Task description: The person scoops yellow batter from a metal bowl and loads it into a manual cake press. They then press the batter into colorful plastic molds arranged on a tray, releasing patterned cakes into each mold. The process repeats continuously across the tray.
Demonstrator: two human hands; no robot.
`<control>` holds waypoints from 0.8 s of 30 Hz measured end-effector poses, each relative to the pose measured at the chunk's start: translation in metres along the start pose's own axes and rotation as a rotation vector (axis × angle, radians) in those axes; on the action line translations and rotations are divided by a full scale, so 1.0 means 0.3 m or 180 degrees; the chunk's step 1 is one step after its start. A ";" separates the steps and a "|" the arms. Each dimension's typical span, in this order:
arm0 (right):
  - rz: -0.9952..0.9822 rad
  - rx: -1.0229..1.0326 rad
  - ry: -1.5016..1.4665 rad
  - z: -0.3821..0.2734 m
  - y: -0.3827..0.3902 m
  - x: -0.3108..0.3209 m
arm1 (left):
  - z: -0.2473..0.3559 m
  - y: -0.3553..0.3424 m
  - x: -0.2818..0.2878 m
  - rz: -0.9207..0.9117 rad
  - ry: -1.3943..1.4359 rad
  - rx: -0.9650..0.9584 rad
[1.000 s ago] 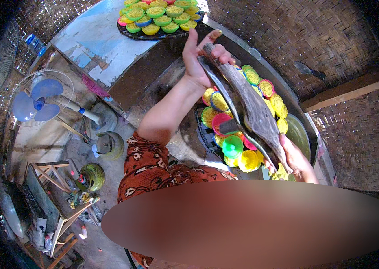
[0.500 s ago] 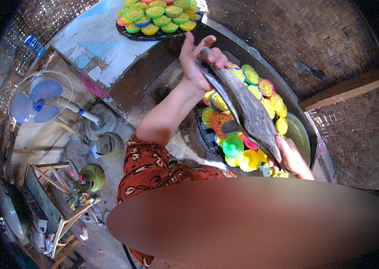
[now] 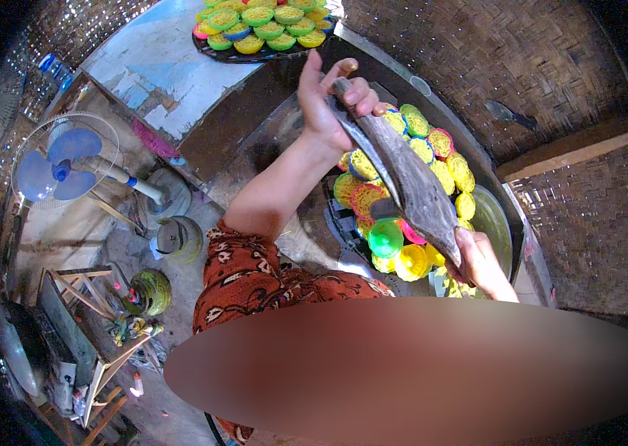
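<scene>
A long, worn grey-brown wooden tool (image 3: 422, 186) slants across my front, wide in its middle and narrow at both ends. My left hand (image 3: 326, 111) wraps its fingers over the far end, with the thumb raised. The near end is gripped by my right hand (image 3: 483, 262), thumb on top. A short dark cylinder (image 3: 384, 209) juts out at the tool's left side. Below it, small colourful cups (image 3: 366, 199) with yellow strands in them crowd a dark tray (image 3: 338, 223), partly hidden by the tool. A green cup (image 3: 385, 239) and a yellow cup (image 3: 411, 262) look bare of strands.
Behind the cups at right is a large round basin (image 3: 494, 223). More filled cups (image 3: 268, 31) stand on a peeling blue-white tabletop (image 3: 173, 63). To the left are a standing fan (image 3: 63, 165), gas cylinders (image 3: 152, 291) and a wooden frame (image 3: 80, 320). A spatula-like tool (image 3: 507, 114) hangs on the woven wall.
Both hands keep their hold on the wooden tool. The near end and my right hand have moved very slightly to the left; the view has tilted a little.
</scene>
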State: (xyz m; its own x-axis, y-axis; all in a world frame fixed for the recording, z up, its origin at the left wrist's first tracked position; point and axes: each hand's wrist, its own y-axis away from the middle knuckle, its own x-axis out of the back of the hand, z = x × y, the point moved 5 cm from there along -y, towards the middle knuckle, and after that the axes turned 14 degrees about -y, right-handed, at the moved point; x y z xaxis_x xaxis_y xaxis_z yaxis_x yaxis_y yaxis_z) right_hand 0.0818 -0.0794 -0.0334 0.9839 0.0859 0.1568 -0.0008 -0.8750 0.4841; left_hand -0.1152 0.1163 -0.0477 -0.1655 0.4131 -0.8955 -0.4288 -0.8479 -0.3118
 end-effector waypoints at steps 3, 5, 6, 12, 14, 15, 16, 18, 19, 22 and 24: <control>-0.0038 0.0071 0.0113 0.006 -0.024 -0.029 | 0.040 0.009 -0.001 -0.0041 -0.0098 -0.0046; -0.0026 0.0144 0.0232 0.005 -0.042 -0.034 | 0.064 -0.001 -0.006 -0.0133 -0.0159 -0.0134; 0.0014 0.0240 0.0349 -0.004 -0.047 -0.033 | 0.070 -0.006 -0.010 -0.0195 -0.0172 -0.0144; 0.0243 0.0525 0.0647 -0.027 -0.048 0.011 | 0.042 -0.038 -0.021 -0.0135 -0.0236 -0.0132; 0.0302 0.0484 0.0573 -0.020 -0.034 0.033 | 0.023 -0.046 -0.023 -0.0436 -0.0208 -0.0150; 0.0313 0.0415 0.0484 -0.016 -0.026 0.048 | 0.010 -0.050 -0.028 -0.0480 -0.0176 -0.0115; 0.0326 0.0348 0.0398 -0.013 -0.021 0.058 | -0.001 -0.053 -0.029 -0.0526 -0.0143 -0.0081; 0.0208 0.0401 0.0199 -0.008 -0.009 0.058 | -0.029 -0.037 -0.019 -0.0492 -0.0350 0.0211; 0.0241 0.0365 0.0107 -0.001 -0.004 0.060 | -0.056 -0.004 -0.029 -0.0118 -0.0559 0.0414; 0.0279 0.0363 -0.0100 0.014 0.007 0.065 | -0.161 0.079 0.048 0.0594 -0.2899 0.1253; 0.0225 0.0440 -0.0217 0.020 0.005 0.065 | -0.254 0.122 0.152 -0.0026 -0.4153 0.1285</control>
State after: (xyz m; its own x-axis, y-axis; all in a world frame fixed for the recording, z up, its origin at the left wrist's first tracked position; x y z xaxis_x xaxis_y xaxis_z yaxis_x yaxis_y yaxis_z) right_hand 0.1021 -0.0821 -0.0348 0.9921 -0.0067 0.1254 -0.0506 -0.9354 0.3501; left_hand -0.0708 0.0788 -0.1241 -0.7756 0.6190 0.1238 -0.6238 -0.7816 -0.0007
